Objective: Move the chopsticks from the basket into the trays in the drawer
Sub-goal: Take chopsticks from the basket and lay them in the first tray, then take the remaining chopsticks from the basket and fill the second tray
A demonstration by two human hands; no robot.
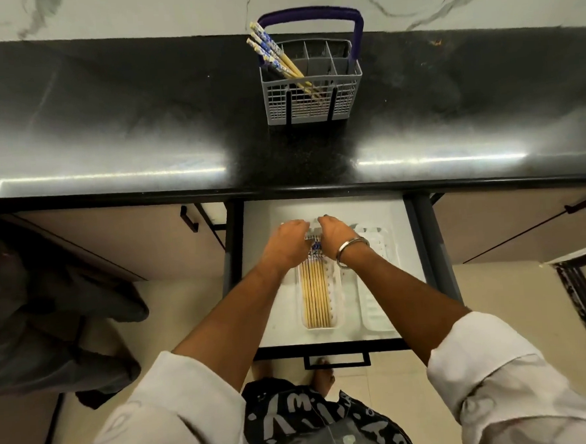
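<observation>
A grey cutlery basket (pixel 311 97) with a purple handle stands on the black counter. Several blue-patterned chopsticks (pixel 276 58) lean out of its left side. Below, the white drawer (pixel 399 249) is pulled open. A clear tray (pixel 337 301) inside it holds several chopsticks (pixel 315 296) lying side by side. My left hand (pixel 288 244) and my right hand (pixel 337 236) meet over the far, patterned ends of those chopsticks, fingers curved down onto them. Whether either hand grips them is hidden. A second clear tray (pixel 374 285) lies to the right, seemingly empty.
The black counter (pixel 141 128) runs the full width, with a marble wall behind. Cupboard doors with dark handles (pixel 188 219) flank the drawer. A dark shape (pixel 50 322) sits on the floor at left. The drawer's front handle (pixel 337 359) is near my foot.
</observation>
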